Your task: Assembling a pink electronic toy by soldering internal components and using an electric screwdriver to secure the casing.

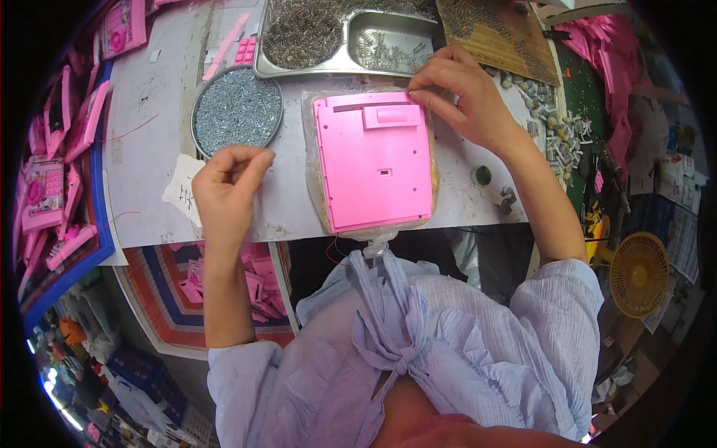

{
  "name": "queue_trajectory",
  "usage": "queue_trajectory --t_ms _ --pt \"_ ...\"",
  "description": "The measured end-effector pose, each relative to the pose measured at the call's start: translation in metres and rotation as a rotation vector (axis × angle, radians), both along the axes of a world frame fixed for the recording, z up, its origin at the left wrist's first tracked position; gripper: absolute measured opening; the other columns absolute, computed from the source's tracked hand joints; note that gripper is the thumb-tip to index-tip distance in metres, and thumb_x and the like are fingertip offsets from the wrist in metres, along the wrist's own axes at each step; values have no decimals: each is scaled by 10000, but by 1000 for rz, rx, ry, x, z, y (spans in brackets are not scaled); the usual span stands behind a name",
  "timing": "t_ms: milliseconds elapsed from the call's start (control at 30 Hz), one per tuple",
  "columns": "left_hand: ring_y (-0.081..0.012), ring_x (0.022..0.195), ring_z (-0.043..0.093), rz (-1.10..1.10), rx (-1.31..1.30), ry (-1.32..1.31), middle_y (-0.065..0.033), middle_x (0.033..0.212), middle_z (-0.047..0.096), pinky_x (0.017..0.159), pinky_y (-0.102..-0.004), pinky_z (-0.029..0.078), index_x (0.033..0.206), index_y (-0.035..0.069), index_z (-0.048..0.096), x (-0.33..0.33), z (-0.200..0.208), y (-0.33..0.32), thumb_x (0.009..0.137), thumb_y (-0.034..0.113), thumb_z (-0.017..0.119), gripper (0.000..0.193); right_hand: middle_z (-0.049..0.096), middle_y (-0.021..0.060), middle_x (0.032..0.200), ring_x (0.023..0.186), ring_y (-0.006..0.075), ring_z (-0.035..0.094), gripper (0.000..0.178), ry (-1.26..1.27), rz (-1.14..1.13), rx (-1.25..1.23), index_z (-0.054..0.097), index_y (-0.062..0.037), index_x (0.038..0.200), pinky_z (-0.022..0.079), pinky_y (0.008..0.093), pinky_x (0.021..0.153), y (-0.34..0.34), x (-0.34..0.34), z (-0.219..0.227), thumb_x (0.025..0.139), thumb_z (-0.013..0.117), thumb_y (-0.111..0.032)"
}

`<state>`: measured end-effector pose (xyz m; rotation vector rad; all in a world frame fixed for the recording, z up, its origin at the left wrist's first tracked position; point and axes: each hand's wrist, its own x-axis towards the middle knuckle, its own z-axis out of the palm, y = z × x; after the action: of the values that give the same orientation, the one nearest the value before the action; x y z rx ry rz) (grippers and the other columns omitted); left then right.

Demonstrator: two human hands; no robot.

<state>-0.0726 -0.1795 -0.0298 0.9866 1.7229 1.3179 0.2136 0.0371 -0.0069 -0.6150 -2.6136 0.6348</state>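
A pink plastic case (366, 175) lies flat on a pad wrapped in clear plastic (317, 196), with a slot and a raised block along its far end and several small holes. My right hand (467, 97) reaches over its far right corner, thumb and forefinger pinched together there. Whatever those fingertips hold is too small to make out. To the left of the case, my left hand (228, 187) hovers by the near edge of a round dish (196, 123) full of small silvery screws (237, 108). Its thumb and forefinger are also pressed together, their contents hidden.
Beyond the case stands a metal tray (347, 71) with small metal parts in its compartments. A cardboard sheet (508, 37) with more small parts lies far right, near a pile of small components (556, 127). Pink cases (45, 194) fill a bin at left. A yellow fan (640, 275) stands right.
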Motion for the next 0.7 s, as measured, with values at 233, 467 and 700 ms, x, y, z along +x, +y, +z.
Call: queue_trajectory --t_ms 233,467,700 --pt "-18 656 512 -2 53 -18 30 779 652 597 -171 390 932 -20 731 22 8 13 888 46 770 88 682 11 919 1033 253 567 111 -79 3 72 706 -86 941 483 374 869 1 -1 8 854 756 -135" --pt "-38 710 526 -31 16 74 25 801 641 660 -191 409 923 -12 711 15 6 8 891 45 771 88 643 4 818 989 207 578 84 -341 222 471 674 -97 818 475 386 946 8 -24 36 764 727 -134" --pt "-52 746 548 -2 6 80 17 826 648 698 -201 431 918 -11 699 6 5 -4 894 25 766 80 645 -31 730 948 170 572 78 -614 341 747 663 -113 704 449 325 980 1 -47 58 754 655 -172"
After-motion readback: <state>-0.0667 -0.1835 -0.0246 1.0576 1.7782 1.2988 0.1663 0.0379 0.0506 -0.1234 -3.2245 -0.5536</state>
